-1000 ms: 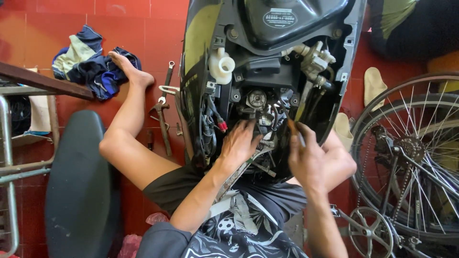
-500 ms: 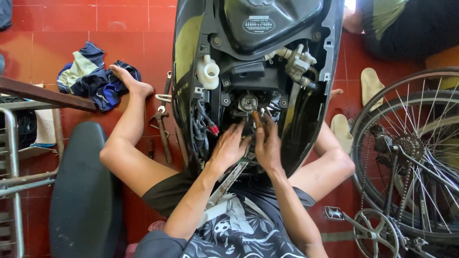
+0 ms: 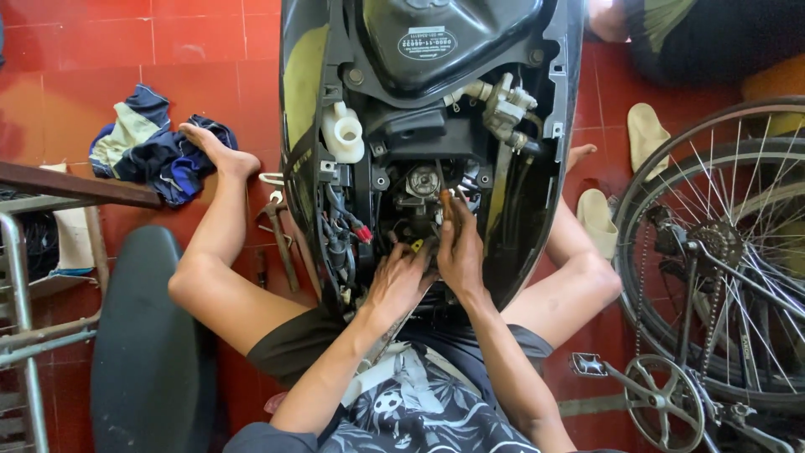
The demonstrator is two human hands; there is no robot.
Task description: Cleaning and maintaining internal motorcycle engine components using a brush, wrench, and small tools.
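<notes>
I sit on a red tile floor with an opened black scooter body (image 3: 537,126) between my legs. Both hands work side by side inside its engine bay. My left hand (image 3: 401,281) grips parts low in the bay, near a small yellow piece (image 3: 417,246) and a red connector (image 3: 364,235). My right hand (image 3: 459,247) reaches up with its fingers against the metal carburetor area (image 3: 422,182). What the fingers hold is hidden. A white plastic reservoir (image 3: 342,132) sits at the upper left of the bay.
Wrenches and hand tools (image 3: 281,235) lie on the floor by my left leg. A blue and white rag pile (image 3: 155,151) lies under my left foot. A black scooter seat (image 3: 147,335) and a metal frame (image 3: 25,277) stand left. A bicycle wheel (image 3: 729,252) and crank (image 3: 662,403) stand right, sandals (image 3: 646,134) behind.
My right hand has moved from the right, outside the scooter body, into the engine bay beside my left hand. The view has shifted slightly closer over the scooter.
</notes>
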